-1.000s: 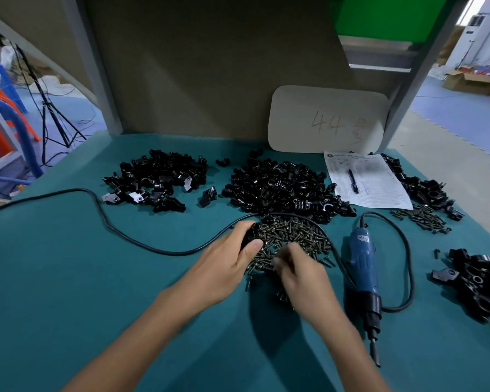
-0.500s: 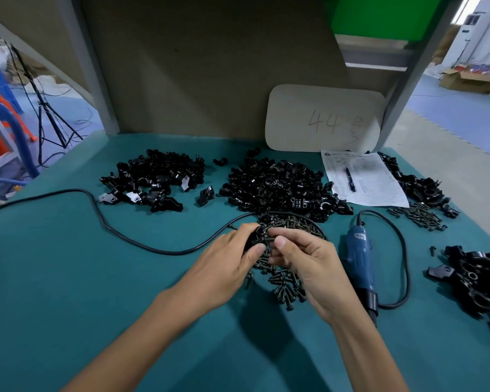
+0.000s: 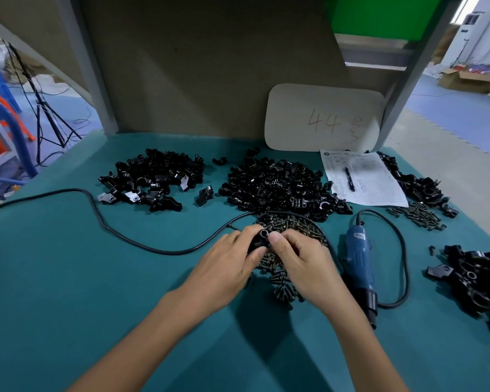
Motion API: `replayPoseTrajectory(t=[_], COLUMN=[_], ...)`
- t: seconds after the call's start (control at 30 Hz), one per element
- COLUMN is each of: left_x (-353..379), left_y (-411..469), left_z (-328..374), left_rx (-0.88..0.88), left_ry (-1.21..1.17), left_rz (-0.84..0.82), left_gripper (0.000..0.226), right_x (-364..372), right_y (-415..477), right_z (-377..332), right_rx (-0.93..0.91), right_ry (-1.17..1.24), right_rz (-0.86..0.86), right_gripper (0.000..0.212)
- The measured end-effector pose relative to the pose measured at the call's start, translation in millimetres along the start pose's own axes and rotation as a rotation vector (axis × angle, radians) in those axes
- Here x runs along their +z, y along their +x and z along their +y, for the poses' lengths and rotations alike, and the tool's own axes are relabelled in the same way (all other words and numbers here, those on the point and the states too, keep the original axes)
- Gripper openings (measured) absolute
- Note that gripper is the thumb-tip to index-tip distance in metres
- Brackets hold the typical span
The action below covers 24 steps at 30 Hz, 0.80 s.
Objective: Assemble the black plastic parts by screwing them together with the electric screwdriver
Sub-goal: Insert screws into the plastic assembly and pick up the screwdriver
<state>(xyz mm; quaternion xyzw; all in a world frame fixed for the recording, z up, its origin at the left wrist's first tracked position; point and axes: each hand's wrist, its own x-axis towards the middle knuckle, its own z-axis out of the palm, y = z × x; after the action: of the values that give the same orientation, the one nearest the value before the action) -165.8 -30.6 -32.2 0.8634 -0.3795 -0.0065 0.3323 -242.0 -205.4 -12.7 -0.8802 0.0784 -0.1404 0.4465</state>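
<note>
My left hand grips a small black plastic part above the heap of dark screws at the table's middle. My right hand meets it from the right, thumb and fingertips pinched at the part; whatever it pinches is hidden by the fingers. The blue electric screwdriver lies on the green table just right of my right hand, tip pointing toward me, untouched.
Piles of black parts lie at the back left, back middle, far right and near right. A second screw heap, a paper form with a pen and the screwdriver's black cord also lie on the table.
My right hand lifted from the screw heap and came to the part in my left hand. Both hands now hold together slightly above the screws.
</note>
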Motion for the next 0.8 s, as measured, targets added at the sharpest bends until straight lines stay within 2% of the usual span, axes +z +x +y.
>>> replayPoseTrajectory(t=[0.1,0.17,0.23,0.3,0.37,0.43,0.57,0.6,0.7,0.8], left_x=[8,14,22,30,37,41,43,44,44,44], left_y=[-2,-5,-6,-5,-5,-8,-11,-11,-8,-9], left_z=[-9,-19,-27,-31,-33,-36,-38,-37,-36,-37], left_rx=[-0.029,-0.062,-0.093,-0.118,-0.130,-0.131,-0.097,-0.088,-0.077,-0.087], left_ry=[0.004,0.005,0.003,0.000,0.004,0.014,0.061,0.082,0.120,0.130], left_rz=[0.025,0.026,0.043,0.066,0.070,0.073,0.067,0.051,0.034,0.044], left_gripper=[0.052,0.058,0.055,0.051,0.052,0.053,0.053,0.052,0.052,0.053], right_x=[-31,-58,-73,-79,-82,-88,-88,-86,-76,-58], right_y=[-2,-7,-14,-18,-14,-9,-5,-5,-1,4], right_z=[17,41,64,79,88,94,94,91,83,77], right_rx=[0.096,0.268,0.458,0.584,0.636,0.656,0.632,0.622,0.511,0.442], right_ry=[-0.247,-0.511,-0.651,-0.617,-0.538,-0.370,0.477,0.643,1.025,1.178], right_rz=[0.111,0.179,0.150,0.076,0.071,0.115,0.311,0.327,0.337,0.388], right_gripper=[0.034,0.050,0.072,0.084,0.083,0.078,0.029,0.028,0.039,0.035])
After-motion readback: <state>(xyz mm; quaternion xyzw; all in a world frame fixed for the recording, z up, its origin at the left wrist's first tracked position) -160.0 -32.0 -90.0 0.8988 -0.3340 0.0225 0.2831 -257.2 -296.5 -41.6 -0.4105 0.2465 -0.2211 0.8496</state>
